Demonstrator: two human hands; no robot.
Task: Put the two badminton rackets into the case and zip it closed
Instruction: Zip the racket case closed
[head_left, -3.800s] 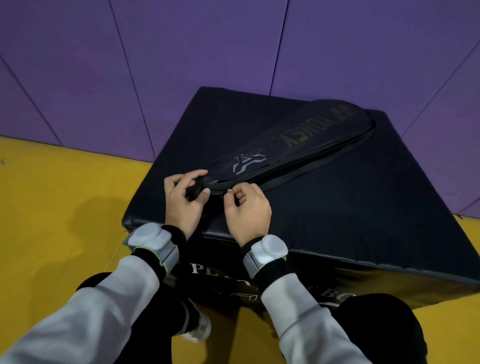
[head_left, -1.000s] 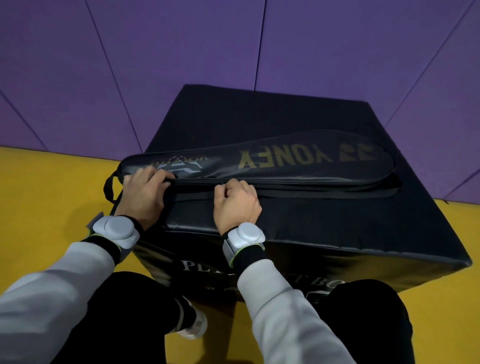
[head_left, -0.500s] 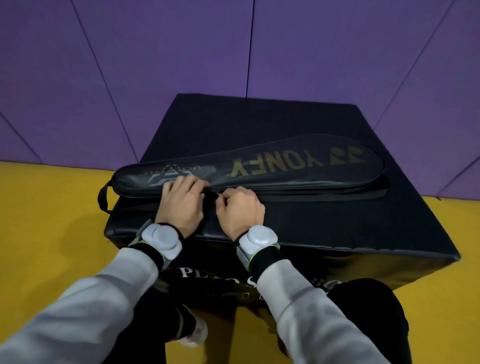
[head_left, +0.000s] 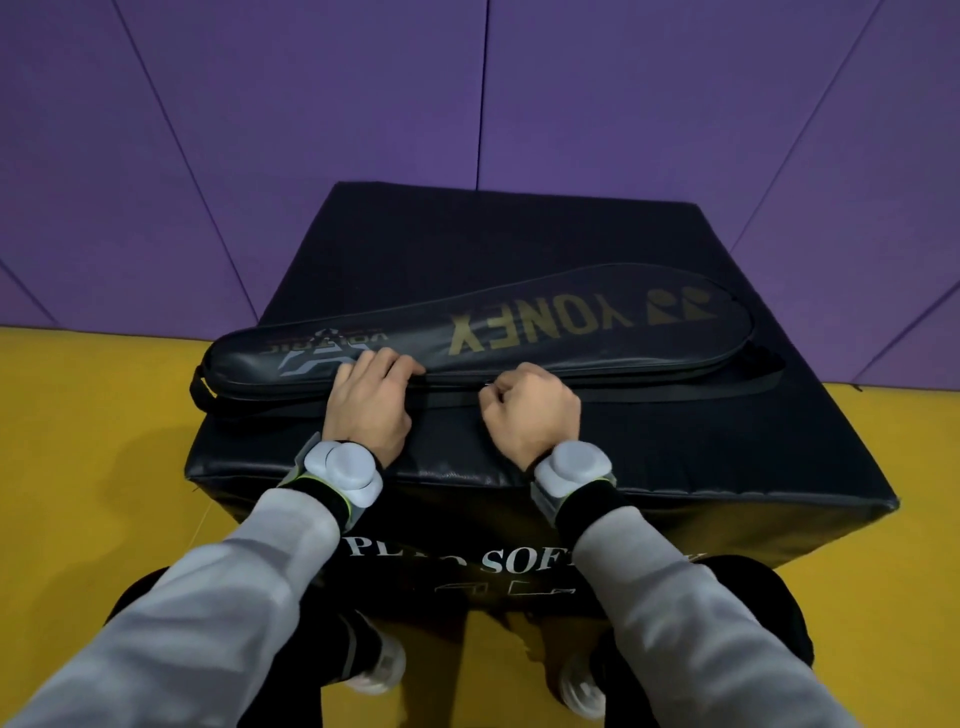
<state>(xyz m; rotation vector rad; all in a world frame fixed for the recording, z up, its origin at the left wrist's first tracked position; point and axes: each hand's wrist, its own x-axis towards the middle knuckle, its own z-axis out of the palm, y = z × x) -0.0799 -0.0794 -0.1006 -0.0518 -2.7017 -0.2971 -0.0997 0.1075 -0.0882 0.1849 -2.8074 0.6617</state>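
Note:
A black racket case (head_left: 519, 332) with gold lettering lies across the black padded box (head_left: 467, 244), its narrow handle end to the left and its wide head end to the right. No racket shows; the case hides whatever is inside. My left hand (head_left: 371, 410) presses flat on the near edge of the case by the white logo. My right hand (head_left: 530, 410) is a fist at the case's near seam, thumb and forefinger pinched on the zipper pull (head_left: 488, 385). A black strap (head_left: 675, 392) runs along the near side.
The box stands on a yellow floor mat (head_left: 93, 441) against purple wall padding (head_left: 311, 130). My knees and white shoes sit just below the box's front face, which carries white lettering (head_left: 467, 558). A loop handle (head_left: 198, 387) hangs off the case's left end.
My right hand has slid to the right along the near seam with the zipper pull, away from my left hand. The left hand stays pressed on the case near the logo.

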